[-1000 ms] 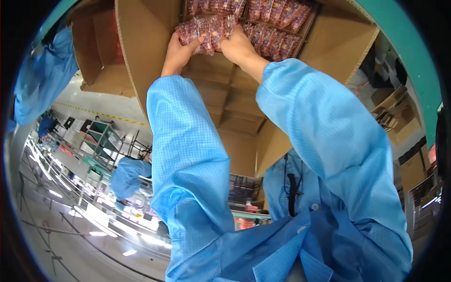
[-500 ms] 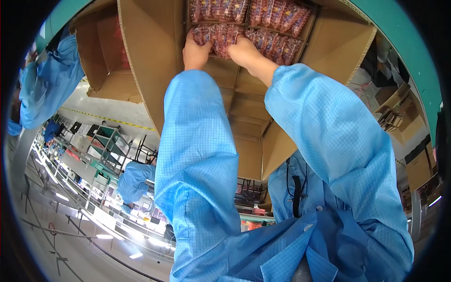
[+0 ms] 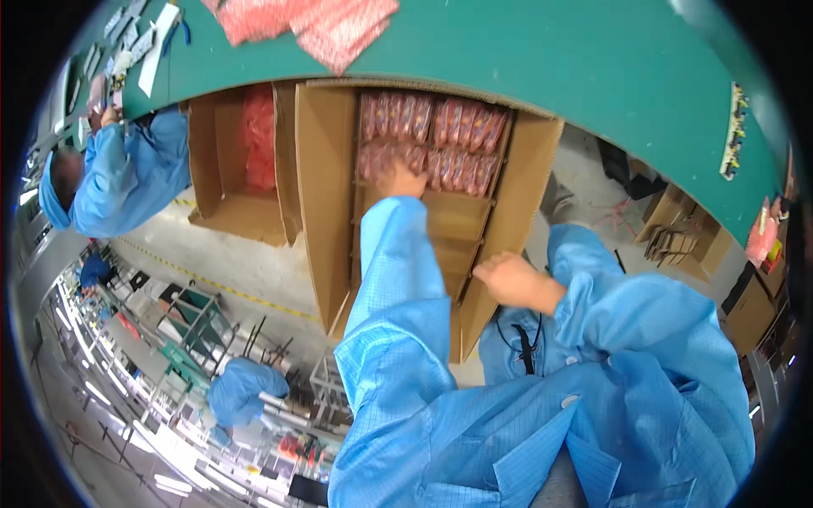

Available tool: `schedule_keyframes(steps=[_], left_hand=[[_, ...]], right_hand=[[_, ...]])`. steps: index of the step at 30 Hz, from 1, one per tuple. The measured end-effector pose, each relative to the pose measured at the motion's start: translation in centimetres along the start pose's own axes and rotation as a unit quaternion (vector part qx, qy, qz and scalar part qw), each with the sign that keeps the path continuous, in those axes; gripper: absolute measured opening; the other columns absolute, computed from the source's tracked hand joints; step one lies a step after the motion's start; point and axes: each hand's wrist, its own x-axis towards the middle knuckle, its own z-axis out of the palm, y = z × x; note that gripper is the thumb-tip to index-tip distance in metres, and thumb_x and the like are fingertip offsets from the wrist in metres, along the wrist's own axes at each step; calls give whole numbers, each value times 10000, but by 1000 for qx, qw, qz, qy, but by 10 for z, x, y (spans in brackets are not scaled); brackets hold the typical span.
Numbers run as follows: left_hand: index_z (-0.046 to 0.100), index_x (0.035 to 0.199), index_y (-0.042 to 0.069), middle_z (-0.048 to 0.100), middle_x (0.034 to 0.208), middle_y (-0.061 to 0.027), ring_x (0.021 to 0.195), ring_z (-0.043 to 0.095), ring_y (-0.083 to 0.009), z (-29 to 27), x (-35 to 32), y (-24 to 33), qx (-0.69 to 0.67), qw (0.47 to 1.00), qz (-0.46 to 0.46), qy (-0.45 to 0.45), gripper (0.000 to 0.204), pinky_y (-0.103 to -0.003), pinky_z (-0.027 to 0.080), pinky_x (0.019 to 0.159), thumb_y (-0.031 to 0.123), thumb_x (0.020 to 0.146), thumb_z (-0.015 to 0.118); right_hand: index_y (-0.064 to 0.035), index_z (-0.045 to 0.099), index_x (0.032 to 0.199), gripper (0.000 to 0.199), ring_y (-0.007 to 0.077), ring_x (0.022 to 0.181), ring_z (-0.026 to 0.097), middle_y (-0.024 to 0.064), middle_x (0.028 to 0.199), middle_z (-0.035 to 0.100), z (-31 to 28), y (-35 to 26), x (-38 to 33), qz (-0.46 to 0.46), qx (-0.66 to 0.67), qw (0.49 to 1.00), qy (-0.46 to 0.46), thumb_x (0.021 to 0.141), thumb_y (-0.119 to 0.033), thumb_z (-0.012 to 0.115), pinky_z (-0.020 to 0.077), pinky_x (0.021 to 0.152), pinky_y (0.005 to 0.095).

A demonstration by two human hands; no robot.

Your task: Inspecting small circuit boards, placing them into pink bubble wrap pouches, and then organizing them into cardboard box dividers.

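In a cardboard box (image 3: 326,220) with dividers, rows of pink plastic-wrapped packages (image 3: 466,125) fill the far compartments. My left hand (image 3: 400,179) reaches in at the near edge of the left front row of packages. Its fingers are smeared by motion, so their grip cannot be told. My right hand (image 3: 512,281) is drawn back beside the near right part of the box, fingers curled, with nothing visible in them. Whether it touches the box flap (image 3: 527,186) cannot be told. Bare cardboard shows in the nearer compartments.
A green bench (image 3: 508,42) runs along the far side, carrying pink bubble-wrap bags (image 3: 339,34), blue-handled pliers (image 3: 175,32) and a strip of small parts (image 3: 735,131). Left of my box stands another cardboard box (image 3: 212,161) holding red plastic. A co-worker (image 3: 140,173) in blue sits beyond it.
My right hand has left the packages and come back toward me, to the right. My left hand stays at the front row. The view has shifted, showing more of the bench.
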Motion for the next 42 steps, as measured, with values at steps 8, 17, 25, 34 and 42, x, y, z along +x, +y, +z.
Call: schedule_keyframes(steps=[8,17,25,34,42], left_hand=[[552,1260,-13,623,1124,-248,1068,587,-357,27,-18,-30,-213,974,-52,57,585,-430,457,957,327,797,662],[602,1229,29,613,1241,-237,1163,569,-382,99,-157,153,-257,923,140,248,523,-459,433,981,439,998,374],[577,1158,-13,617,1138,-207,1057,600,-290,-174,-85,218,-332,866,171,333,392,-390,474,929,136,802,644],[343,1416,-44,333,1471,-295,1370,316,-432,-185,-34,319,-75,961,180,198,836,-451,280,1142,289,753,729],[329,1424,-25,335,1474,-260,1382,309,-433,-202,-163,452,-42,811,561,161,838,-496,235,1169,165,718,739]], right_hand=[[-42,606,1089,233,339,877,671,152,920,700,-84,6,-25,56,344,937,6,883,-134,547,523,793,437],[-57,601,1113,224,198,753,641,83,901,694,-227,202,-98,172,475,808,303,913,-147,560,518,668,334],[-15,581,1031,182,147,649,620,75,784,665,-266,308,-230,290,416,739,444,930,-165,603,525,620,288],[-38,293,1464,1296,385,1350,343,202,1449,377,-316,339,-276,697,49,514,497,478,-655,865,370,1034,567],[14,527,1182,710,421,1053,578,261,1245,476,-356,289,-236,513,94,721,457,627,-316,823,473,956,450]])
